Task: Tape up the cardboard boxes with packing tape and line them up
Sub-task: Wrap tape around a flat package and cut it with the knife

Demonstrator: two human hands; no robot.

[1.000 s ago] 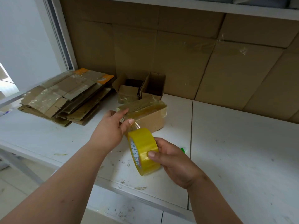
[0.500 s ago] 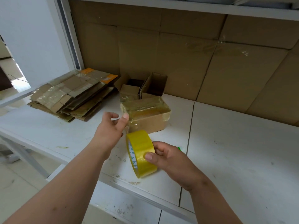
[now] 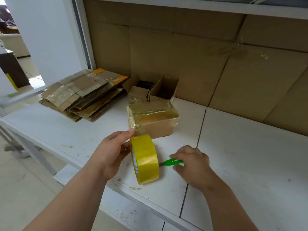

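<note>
Now the left hand (image 3: 110,154) holds the yellow tape roll (image 3: 144,159) upright on edge at the front of the white worktop (image 3: 241,157), fingers (image 3: 126,133) curled over the roll's far rim, thumb side hidden behind it. A clear strip seems to run from the roll up to the taped box (image 3: 152,119), which sits closed just behind the roll, its top and front wrapped in glossy tape.

The right hand (image 3: 191,164) is at a small green cutter (image 3: 173,162) lying on the worktop just right of the roll; fingers curl around its handle end, looks like a pinch, though contact underneath is not visible.

Handling guess: the roll is stiff and light, slick on its outer face, so best held through the core or across both rims. The strip is thin and sticky, will fold on itself if slack, so keep it taut for the cut. The box is small, light, fairly rigid cardboard, taped faces slippery; take it by the two short ends. The cutter is tiny and light, blade end points toward the roll, so hold by the green body.

Behind the taped box stand two open boxes (image 3: 164,88), untaped. A stack of flattened cartons (image 3: 80,95) lies at the left, well apart.
</note>
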